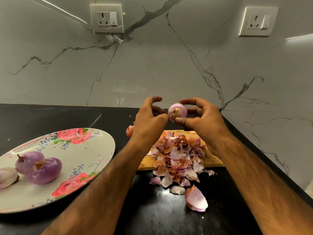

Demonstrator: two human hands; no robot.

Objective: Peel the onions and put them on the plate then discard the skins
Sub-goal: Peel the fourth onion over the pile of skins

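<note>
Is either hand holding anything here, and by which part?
The right hand pinches the onion, thumb below, fingers above, root end toward camera; whether the left hand grips is unclear.

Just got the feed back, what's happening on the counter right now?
A person is mid-peel. The right hand grips an onion in the air, root end toward the camera. The left hand is at its side, though whether it pinches skin is unclear. Three peeled onions lie on the floral plate. The skins sit heaped on the cutting board and counter, not yet discarded.
</note>
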